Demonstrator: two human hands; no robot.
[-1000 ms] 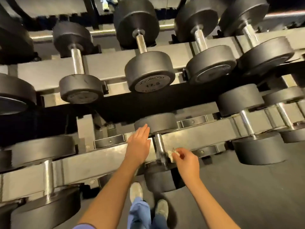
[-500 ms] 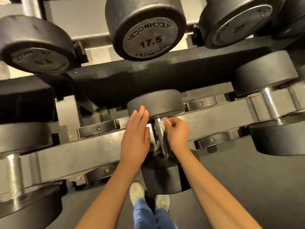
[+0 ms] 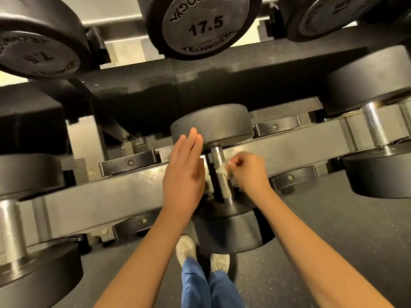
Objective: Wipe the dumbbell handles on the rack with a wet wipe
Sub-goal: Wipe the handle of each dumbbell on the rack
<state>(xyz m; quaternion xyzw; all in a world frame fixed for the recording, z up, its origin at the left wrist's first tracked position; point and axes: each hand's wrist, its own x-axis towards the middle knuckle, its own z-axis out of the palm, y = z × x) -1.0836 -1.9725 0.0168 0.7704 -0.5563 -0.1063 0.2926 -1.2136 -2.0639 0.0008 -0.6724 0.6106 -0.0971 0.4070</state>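
The knurled dumbbell handle (image 3: 221,175) lies across the lower rack (image 3: 106,196) rail. Right of the handle, the right hand (image 3: 250,172) pinches a crumpled wet wipe (image 3: 227,170) against it (only a white scrap shows). Left of the handle, the left hand (image 3: 183,174) is flat, fingers straight, reaching the far weight head (image 3: 220,123)

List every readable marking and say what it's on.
"17.5": end cap of the upper middle dumbbell.
"TECHNOGY", its end unclear: same cap's lower rim.
Upper left dumbbell cap: embossed lettering, too blurred to read.
Upper right dumbbell cap: cropped, unreadable.
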